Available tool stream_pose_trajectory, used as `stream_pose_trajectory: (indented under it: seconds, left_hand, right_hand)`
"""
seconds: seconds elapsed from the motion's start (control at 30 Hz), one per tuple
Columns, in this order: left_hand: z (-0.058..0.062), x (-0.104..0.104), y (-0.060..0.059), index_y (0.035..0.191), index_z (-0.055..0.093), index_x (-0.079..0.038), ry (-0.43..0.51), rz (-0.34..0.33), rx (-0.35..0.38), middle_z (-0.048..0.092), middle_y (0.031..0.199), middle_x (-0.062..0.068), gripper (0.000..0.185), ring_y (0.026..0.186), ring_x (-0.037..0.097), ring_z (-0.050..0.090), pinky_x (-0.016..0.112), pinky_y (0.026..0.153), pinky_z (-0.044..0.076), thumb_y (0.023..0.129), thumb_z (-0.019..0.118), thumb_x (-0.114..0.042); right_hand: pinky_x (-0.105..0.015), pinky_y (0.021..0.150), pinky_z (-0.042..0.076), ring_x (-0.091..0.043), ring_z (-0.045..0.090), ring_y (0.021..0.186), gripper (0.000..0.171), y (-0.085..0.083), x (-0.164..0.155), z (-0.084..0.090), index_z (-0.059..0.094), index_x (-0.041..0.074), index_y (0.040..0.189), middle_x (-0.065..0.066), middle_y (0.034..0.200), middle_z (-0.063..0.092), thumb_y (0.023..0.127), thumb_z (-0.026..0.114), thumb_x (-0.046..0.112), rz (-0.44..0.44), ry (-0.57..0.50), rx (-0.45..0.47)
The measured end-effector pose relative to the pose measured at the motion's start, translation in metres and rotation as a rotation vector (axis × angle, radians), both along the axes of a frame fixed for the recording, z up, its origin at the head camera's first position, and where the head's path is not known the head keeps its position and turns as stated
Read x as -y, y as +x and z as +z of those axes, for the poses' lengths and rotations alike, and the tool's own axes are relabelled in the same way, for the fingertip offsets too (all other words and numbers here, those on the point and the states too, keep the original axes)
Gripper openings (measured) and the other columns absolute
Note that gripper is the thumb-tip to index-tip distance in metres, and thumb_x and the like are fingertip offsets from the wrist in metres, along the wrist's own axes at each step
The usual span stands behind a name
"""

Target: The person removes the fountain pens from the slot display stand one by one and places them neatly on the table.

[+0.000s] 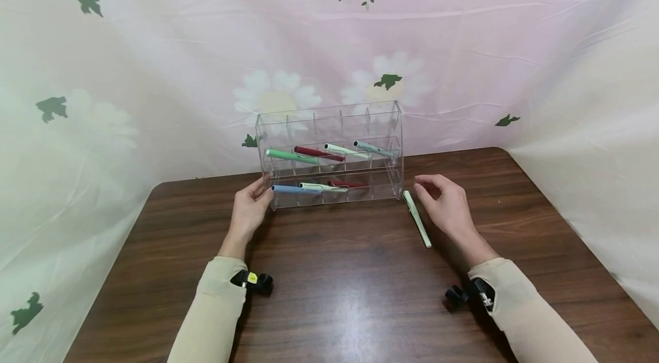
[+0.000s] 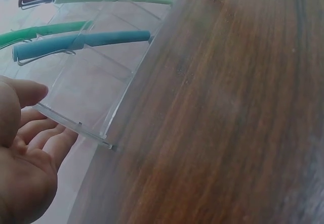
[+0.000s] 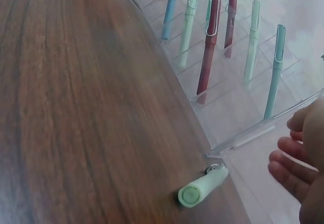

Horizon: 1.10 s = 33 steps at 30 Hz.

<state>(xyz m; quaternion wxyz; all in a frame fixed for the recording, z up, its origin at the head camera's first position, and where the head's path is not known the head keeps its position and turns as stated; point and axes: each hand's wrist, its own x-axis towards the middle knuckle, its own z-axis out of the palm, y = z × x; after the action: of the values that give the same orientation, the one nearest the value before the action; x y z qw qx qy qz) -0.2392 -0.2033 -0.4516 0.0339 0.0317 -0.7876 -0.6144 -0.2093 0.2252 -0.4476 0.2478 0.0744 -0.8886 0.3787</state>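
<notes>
A clear acrylic pen rack (image 1: 329, 168) stands on the table by the backdrop, divided into slots. Its upper tier holds a green pen (image 1: 292, 156), a dark red pen (image 1: 319, 153), a pale green pen (image 1: 346, 150) and a grey-blue pen (image 1: 374, 149). Lower down lie a blue pen (image 1: 296, 189), another pale green pen (image 1: 322, 187) and another dark red pen (image 1: 349, 184). My left hand (image 1: 248, 208) pinches the rack's left side panel between thumb and fingers. Just off the rack's right side, my right hand (image 1: 447, 203) has loosely bent fingers, holding nothing. Beside it lies a loose light green pen (image 1: 417, 219).
The dark wooden table (image 1: 340, 283) reaches toward me from the rack. A printed cloth (image 1: 195, 77) hangs behind and along both sides. Each wrist wears a small black camera, the left camera (image 1: 264, 283) and the right camera (image 1: 455, 297).
</notes>
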Motion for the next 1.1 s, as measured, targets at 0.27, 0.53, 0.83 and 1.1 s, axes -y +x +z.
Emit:
stream_pose_trajectory:
  seconds: [0.27,0.53,0.83,1.1]
  left_hand:
    - [-0.002,0.000,0.000,0.158,0.051,0.000,0.008,0.008,0.005,0.057,0.156,0.025,0.050,0.142,0.035,0.062,0.041,0.115,0.052,0.109,0.059,-0.006]
    - [-0.003,-0.001,0.002,0.157,0.053,0.000,-0.006,0.011,-0.009,0.061,0.151,0.026,0.048,0.138,0.036,0.064,0.042,0.113,0.054,0.110,0.059,-0.005]
    - [-0.002,-0.002,0.002,0.158,0.051,0.003,-0.006,0.007,-0.010,0.061,0.151,0.028,0.049,0.138,0.037,0.064,0.038,0.112,0.055,0.109,0.058,-0.004]
    - [-0.003,0.000,0.001,0.157,0.052,0.002,-0.002,0.009,-0.006,0.061,0.151,0.026,0.049,0.137,0.035,0.065,0.037,0.111,0.055,0.109,0.059,-0.004]
  right_hand:
    - [-0.002,0.081,0.050,0.014,0.061,0.093,0.016,-0.002,0.009,0.009,0.082,0.002,0.114,-0.016,0.110,0.082,0.098,0.077,0.000,0.059,-0.080,-0.129]
    - [-0.005,0.091,0.051,-0.015,0.076,0.097,0.018,-0.008,0.022,0.018,0.081,0.000,0.115,-0.018,0.112,0.081,0.097,0.077,-0.001,0.120,-0.154,-0.227]
    - [-0.013,0.092,0.052,-0.023,0.073,0.097,0.022,-0.017,0.034,0.031,0.080,-0.002,0.117,-0.020,0.112,0.080,0.095,0.079,-0.003,0.131,-0.168,-0.267]
    - [-0.017,0.095,0.051,-0.038,0.073,0.106,0.030,-0.026,0.040,0.040,0.079,0.003,0.125,-0.018,0.121,0.080,0.096,0.079,-0.002,0.163,-0.157,-0.233]
